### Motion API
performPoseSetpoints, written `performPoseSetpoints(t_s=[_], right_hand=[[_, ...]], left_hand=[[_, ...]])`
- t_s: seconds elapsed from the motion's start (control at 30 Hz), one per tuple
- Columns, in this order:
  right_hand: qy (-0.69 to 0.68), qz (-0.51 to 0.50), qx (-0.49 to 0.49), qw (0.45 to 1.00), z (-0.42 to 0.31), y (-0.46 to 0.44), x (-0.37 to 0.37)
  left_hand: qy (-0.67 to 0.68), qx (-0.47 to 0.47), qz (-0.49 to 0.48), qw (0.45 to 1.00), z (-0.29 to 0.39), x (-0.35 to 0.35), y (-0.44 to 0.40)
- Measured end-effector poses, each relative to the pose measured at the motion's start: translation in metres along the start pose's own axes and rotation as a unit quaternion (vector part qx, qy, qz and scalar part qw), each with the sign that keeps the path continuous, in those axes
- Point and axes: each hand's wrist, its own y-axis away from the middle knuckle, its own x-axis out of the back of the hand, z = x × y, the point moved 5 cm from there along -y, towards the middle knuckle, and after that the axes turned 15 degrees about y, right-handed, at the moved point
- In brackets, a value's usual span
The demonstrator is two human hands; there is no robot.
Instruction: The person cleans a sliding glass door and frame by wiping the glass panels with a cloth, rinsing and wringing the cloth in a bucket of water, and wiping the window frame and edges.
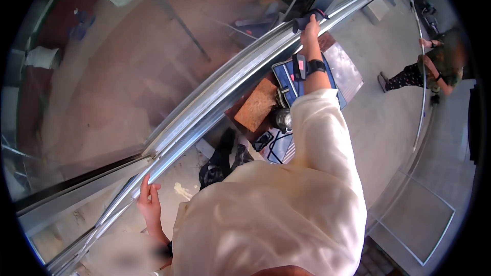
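The right hand (310, 35) gripped a dark cloth (301, 23) at the metal frame (225, 83), toward 1 o'clock.
The left hand (150, 203), at 8 o'clock, had its fingers loosely open, tips at the frame's edge (whether they touched, I could not tell). An orange-brown brick (257, 106) lay near the dial's centre; between 2 and 3 o'clock, another person (450, 74) held a long pole (422, 92).

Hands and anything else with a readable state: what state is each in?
Left hand: open, by the rail; contact unclear
Right hand: closed on dark object
Dark object: gripped
Orange block: lying flat, unheld
Long pole: held by another person
Right wristband: strapped on
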Motion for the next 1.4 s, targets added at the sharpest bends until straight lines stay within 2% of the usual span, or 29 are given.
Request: performPoseSetpoints(t_s=[0.03,0.07,0.13,0.17,0.2,0.27,0.33,0.4,0.47,0.53,0.6,0.67,0.97,1.0,1.07,1.13,1.2,1.23,1.27,1.37,1.4], right_hand=[[0.046,0.032,0.022,0.998,0.000,-0.007,-0.006],[0.049,0.050,-0.027,0.997,0.012,-0.011,-0.013],[0.145,0.072,0.019,0.987,0.026,-0.016,-0.023],[0.149,0.085,0.010,0.985,0.029,-0.006,-0.026],[0.179,0.088,0.030,0.979,0.040,-0.004,-0.030],[0.224,0.093,0.005,0.970,0.046,0.022,-0.034],[0.191,0.058,0.063,0.978,0.066,0.034,-0.037],[0.200,0.054,0.059,0.976,0.073,0.062,-0.039],[0.260,0.044,-0.010,0.965,0.078,0.094,-0.039],[0.246,-0.001,0.031,0.969,0.073,0.135,-0.045],[0.246,-0.027,0.025,0.969,0.081,0.174,-0.054],[0.268,-0.049,-0.005,0.962,0.073,0.229,-0.064],[0.319,-0.199,0.052,0.925,0.113,0.466,-0.110],[0.327,-0.203,0.034,0.922,0.116,0.488,-0.113],[0.289,-0.238,0.043,0.926,0.118,0.519,-0.116],[0.257,-0.295,-0.085,0.916,0.112,0.542,-0.111],[0.155,-0.242,-0.224,0.931,0.102,0.545,-0.102],[0.081,-0.263,-0.319,0.907,0.128,0.532,-0.093],[-0.031,-0.326,-0.368,0.870,0.112,0.525,-0.089],[-0.094,-0.337,-0.411,0.842,0.088,0.509,-0.064],[-0.117,-0.349,-0.418,0.830,0.076,0.512,-0.061]], left_hand=[[0.005,0.044,0.023,0.999,-0.014,0.004,0.009],[0.006,0.047,0.024,0.999,-0.024,0.006,0.020],[0.049,0.128,0.052,0.989,-0.051,0.011,0.044],[0.044,0.131,0.055,0.989,-0.062,0.011,0.053],[0.044,0.136,0.052,0.988,-0.061,0.009,0.055],[0.061,0.195,0.047,0.978,-0.060,0.004,0.056],[0.070,0.180,0.034,0.981,-0.064,-0.001,0.046],[0.080,0.161,0.016,0.984,-0.065,-0.006,0.032],[0.108,0.116,0.000,0.987,-0.062,-0.010,0.019],[0.103,0.109,-0.023,0.988,-0.057,-0.013,0.007],[0.098,0.102,-0.042,0.989,-0.056,-0.016,-0.007],[0.109,0.093,-0.061,0.988,-0.058,-0.014,-0.013],[0.158,0.044,-0.077,0.984,-0.092,0.028,-0.006],[0.153,0.051,-0.084,0.983,-0.088,0.033,-0.006],[0.161,0.037,-0.096,0.982,-0.095,0.037,-0.004],[0.175,0.037,-0.114,0.977,-0.107,0.034,-0.008],[0.249,0.056,-0.128,0.958,-0.114,0.020,-0.015],[0.287,0.095,-0.156,0.940,-0.118,0.011,-0.020],[0.330,0.145,-0.182,0.915,-0.122,0.000,-0.026],[0.471,0.250,-0.251,0.808,-0.117,-0.048,-0.042],[0.533,0.292,-0.265,0.748,-0.116,-0.069,-0.050]])
